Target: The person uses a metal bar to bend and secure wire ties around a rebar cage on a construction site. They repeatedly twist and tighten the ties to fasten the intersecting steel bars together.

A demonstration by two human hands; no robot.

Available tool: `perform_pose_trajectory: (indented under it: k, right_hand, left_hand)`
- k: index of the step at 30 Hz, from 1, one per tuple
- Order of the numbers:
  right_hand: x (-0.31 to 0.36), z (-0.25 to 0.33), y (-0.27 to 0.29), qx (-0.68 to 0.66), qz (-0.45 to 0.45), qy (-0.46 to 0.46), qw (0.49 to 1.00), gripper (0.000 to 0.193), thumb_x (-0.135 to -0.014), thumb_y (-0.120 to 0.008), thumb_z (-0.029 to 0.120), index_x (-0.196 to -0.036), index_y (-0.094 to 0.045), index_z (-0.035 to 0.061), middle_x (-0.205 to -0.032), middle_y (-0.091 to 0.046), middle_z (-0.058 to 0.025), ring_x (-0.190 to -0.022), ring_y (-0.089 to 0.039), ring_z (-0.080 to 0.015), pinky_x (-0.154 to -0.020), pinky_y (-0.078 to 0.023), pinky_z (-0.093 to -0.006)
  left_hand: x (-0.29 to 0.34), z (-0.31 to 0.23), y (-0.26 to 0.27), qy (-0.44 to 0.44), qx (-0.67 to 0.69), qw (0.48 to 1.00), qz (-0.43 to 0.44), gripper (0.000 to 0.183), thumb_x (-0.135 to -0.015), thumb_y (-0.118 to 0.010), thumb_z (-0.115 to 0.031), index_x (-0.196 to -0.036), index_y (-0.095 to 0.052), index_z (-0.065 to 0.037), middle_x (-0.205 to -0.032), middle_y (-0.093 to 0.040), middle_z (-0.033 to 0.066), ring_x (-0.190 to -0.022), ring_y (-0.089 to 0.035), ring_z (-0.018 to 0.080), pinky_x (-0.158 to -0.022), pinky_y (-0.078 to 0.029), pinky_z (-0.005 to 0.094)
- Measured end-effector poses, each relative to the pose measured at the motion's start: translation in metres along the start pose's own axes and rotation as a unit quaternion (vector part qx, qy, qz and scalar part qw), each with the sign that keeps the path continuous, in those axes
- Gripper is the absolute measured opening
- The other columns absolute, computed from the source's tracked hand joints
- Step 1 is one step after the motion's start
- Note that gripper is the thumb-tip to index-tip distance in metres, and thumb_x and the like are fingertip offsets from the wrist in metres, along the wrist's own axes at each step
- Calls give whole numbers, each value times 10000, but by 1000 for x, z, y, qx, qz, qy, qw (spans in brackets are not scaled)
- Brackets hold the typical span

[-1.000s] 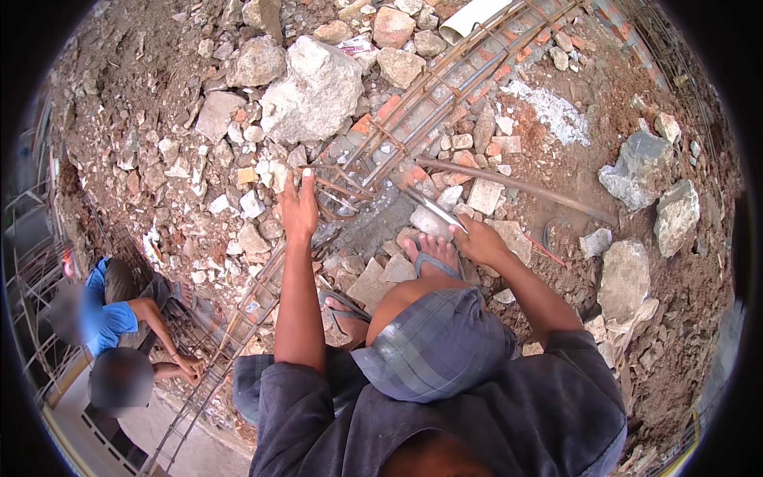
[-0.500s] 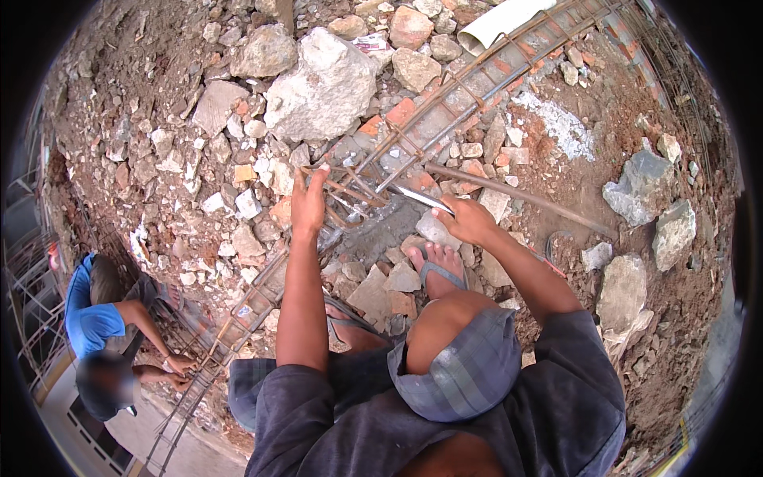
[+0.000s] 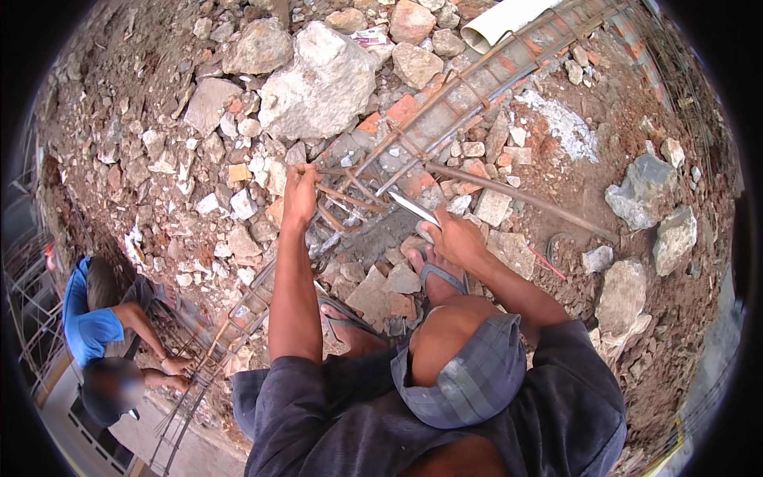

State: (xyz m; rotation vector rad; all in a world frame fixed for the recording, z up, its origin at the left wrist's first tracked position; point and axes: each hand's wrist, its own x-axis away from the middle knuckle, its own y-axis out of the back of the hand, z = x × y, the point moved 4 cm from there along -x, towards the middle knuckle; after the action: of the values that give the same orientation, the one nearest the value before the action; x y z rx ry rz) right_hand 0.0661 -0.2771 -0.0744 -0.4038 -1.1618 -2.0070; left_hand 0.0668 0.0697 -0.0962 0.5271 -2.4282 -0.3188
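My left hand is closed around the end of a thin rusty steel bar, part of the bent bar ends of a rebar cage. My right hand grips a slim silver metal tool; its exact kind is not clear. The tool's tip points up and left, close to the cage's near end, though I cannot tell whether they touch. Below these bar ends lies wet grey mortar. The cage runs toward the upper right over a grey and brick-red strip.
A loose rusty rod slants to the right of the cage. A large pale boulder sits among rubble, with a white pipe beyond. At lower left a co-worker in blue handles another rebar cage.
My right hand has come slightly down and nearer, and the silver tool has drawn back and tilts more steeply. My left hand has shifted a little left, still on the bar.
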Motion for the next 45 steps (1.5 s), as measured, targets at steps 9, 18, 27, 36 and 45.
perform_pose_trajectory:
  k: [9, 18, 27, 36, 45]
  right_hand:
    - [-7, 2, 5, 86, -58, 54, 993, 451, -1079, -454, 441, -1132, -538, 1, -1083, -666, -285, -864, -696, -479, -761, -556, -548]
    - [-29, -18, -6, -200, 93, 35, 975, 590, -1032, -536, 562, -1086, -659, -12, -936, -695, -225, -865, -681, -379, -799, -519, -465]
    - [-16, 43, 47, 124, 67, 35, 989, 507, -1065, -488, 399, -1238, -530, -76, -925, -719, -283, -907, -701, -482, -790, -531, -571]
    - [-32, 35, 32, -154, 280, -44, 947, 652, -1070, -470, 521, -1251, -523, -103, -799, -661, -273, -524, -633, -356, -663, -555, -510]
    - [-40, 28, 33, 85, 134, 49, 986, 553, -1074, -464, 458, -1303, -483, -45, -884, -712, -261, -755, -716, -415, -673, -555, -524]
  left_hand:
    - [-3, -5, 4, -25, -22, 999, 28, 307, -927, -540, -271, -1052, -582, 6, -1130, -598, 143, -1113, -533, 249, -1062, -366, 358]
    - [12, -9, 3, -47, -45, 998, 0, 339, -935, -536, -281, -1103, -543, 13, -1024, -618, 146, -940, -578, 245, -929, -456, 365]
    - [-5, -6, -3, -79, -28, 996, -1, 340, -907, -543, -257, -1069, -578, 40, -1069, -618, 189, -1056, -580, 296, -1020, -421, 371]
    - [-6, -4, 2, -86, -49, 994, 37, 251, -965, -484, -235, -1055, -549, -9, -1077, -595, 118, -1093, -531, 240, -1088, -352, 379]
    - [-9, -9, 1, -72, -49, 996, 13, 241, -962, -494, -239, -989, -574, -13, -1084, -592, 126, -1108, -528, 239, -1079, -355, 358]
